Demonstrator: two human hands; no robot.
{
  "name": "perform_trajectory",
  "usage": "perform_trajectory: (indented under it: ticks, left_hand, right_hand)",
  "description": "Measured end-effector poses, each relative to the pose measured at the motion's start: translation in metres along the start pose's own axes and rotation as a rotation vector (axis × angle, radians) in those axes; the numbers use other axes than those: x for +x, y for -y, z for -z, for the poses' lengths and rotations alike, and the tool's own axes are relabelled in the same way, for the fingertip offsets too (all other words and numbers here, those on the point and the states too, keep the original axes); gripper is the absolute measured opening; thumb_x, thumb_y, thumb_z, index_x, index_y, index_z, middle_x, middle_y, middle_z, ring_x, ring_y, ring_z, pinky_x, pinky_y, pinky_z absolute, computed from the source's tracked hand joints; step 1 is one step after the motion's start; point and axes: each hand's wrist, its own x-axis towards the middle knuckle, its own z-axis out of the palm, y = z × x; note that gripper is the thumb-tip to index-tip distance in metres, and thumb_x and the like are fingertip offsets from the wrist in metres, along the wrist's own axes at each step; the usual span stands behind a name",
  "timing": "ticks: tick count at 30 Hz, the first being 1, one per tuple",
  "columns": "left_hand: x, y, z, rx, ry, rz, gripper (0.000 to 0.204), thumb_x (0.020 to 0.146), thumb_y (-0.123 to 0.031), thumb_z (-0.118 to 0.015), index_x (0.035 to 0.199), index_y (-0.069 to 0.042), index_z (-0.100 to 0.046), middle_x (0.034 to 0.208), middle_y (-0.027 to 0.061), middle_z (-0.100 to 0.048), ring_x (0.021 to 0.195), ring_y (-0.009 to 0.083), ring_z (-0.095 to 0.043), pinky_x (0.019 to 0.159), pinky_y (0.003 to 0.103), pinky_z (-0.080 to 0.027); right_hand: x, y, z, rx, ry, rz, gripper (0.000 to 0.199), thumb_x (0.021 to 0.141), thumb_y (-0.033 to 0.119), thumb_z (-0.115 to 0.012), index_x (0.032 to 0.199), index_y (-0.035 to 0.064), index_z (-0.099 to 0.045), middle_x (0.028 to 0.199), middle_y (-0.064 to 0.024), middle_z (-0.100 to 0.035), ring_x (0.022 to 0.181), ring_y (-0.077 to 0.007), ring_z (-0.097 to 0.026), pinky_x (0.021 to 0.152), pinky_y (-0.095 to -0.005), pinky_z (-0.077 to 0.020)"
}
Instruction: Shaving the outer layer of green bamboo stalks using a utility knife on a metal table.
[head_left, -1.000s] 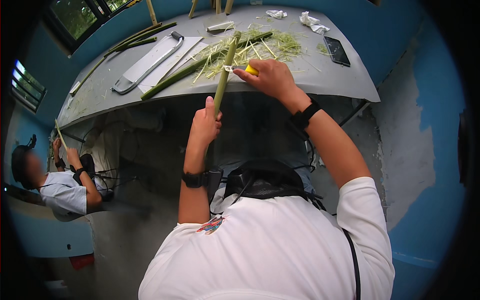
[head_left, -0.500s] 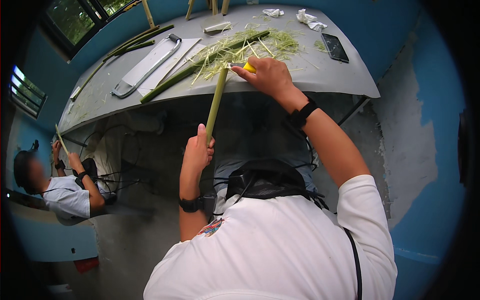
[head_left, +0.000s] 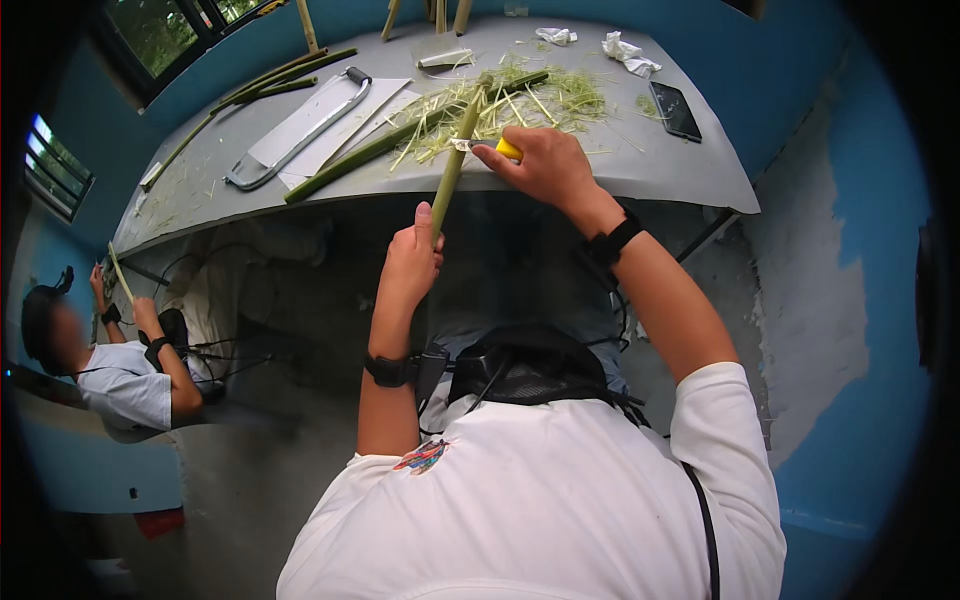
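My left hand (head_left: 410, 262) is closed round the lower part of a green bamboo stick (head_left: 452, 190), its thumb laid along the stem. The stick slants up and away over the table's near edge, its far end above the shavings. Closed on a yellow-handled knife (head_left: 509, 149), my right hand (head_left: 548, 168) sets the blade against the stick partway along it. My right thumb points toward the blade. Pale green shavings (head_left: 575, 98) lie heaped beyond my hands. A darker green bamboo pole (head_left: 345, 170) lies across the table just left of the stick.
On the grey table (head_left: 690, 165) are a hacksaw (head_left: 310, 139) on white sheets (head_left: 285, 135), thin bamboo poles (head_left: 260, 92), a phone (head_left: 677, 110) and crumpled tissues (head_left: 630, 54). A person (head_left: 125, 375) sits at the left holding a thin strip. A blue wall (head_left: 800, 60) stands at right.
My left hand has moved up and away, pushing the stick farther over the table. The knife blade now sits partway down the stick instead of at its far end.
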Motion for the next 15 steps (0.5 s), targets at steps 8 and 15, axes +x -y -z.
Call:
perform_trajectory:
  ticks: [8,15]
  left_hand:
    - [0.006,-0.023,-0.015,0.152,-0.105,-0.112,0.088,0.117,-0.073,-0.031,0.078,0.000,-0.062,0.066,0.0119,-0.061,0.063,0.0252,-0.066,0.066,0.042,-0.053]
    - [-0.018,0.005,-0.005,0.148,-0.115,-0.064,0.086,0.118,-0.071,-0.032,0.078,0.000,-0.060,0.065,0.0099,-0.058,0.061,0.0223,-0.062,0.063,0.039,-0.051]
  right_hand:
    - [0.003,-0.006,-0.005,-0.041,-0.029,-0.038,0.071,0.103,0.073,-0.065,0.075,0.0081,-0.066,0.066,-0.0175,-0.068,0.067,-0.0437,-0.072,0.061,-0.0548,-0.0558]
    - [0.003,-0.010,-0.010,-0.091,-0.041,-0.089,0.075,0.101,0.079,-0.063,0.078,0.0080,-0.070,0.067,-0.0187,-0.071,0.067,-0.0436,-0.075,0.062,-0.0539,-0.0601]
